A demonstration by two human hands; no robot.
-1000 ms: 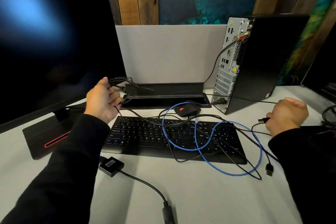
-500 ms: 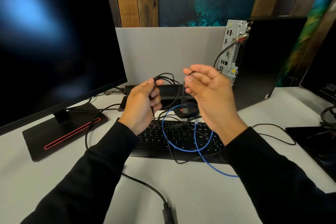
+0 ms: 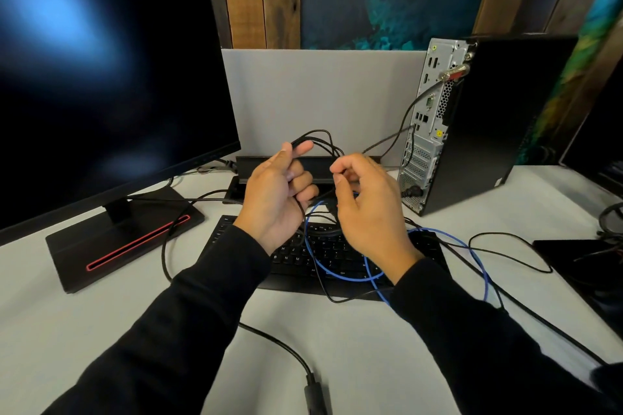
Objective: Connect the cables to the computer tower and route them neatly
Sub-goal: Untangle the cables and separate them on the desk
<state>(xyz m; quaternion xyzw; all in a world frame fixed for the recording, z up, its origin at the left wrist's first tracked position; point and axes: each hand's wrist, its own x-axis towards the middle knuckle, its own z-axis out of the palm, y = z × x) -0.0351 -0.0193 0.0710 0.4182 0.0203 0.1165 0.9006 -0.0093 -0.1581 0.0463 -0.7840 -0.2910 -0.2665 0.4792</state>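
My left hand (image 3: 276,192) grips a bundle of looped thin black cable (image 3: 318,140) above the keyboard (image 3: 313,256). Close to its right, my right hand (image 3: 367,209) pinches a strand of the same black cable between thumb and fingers. The black computer tower (image 3: 499,118) stands at the right with its rear ports (image 3: 428,111) facing me; a black cable with a silver plug (image 3: 455,72) runs into it near the top, and others lower down. A blue cable (image 3: 350,274) lies looped over the keyboard.
A dark monitor (image 3: 108,84) on a black stand (image 3: 118,246) fills the left. A grey divider panel (image 3: 320,94) stands behind. A black tray (image 3: 279,165) lies behind the keyboard. Loose black cables (image 3: 505,253) cross the white table (image 3: 67,330) at right; a power adapter lead (image 3: 290,354) runs toward me.
My right hand came from the table at right up to the middle and closed its fingers on a cable strand. My left hand carried the cable bundle from beside the monitor to the middle.
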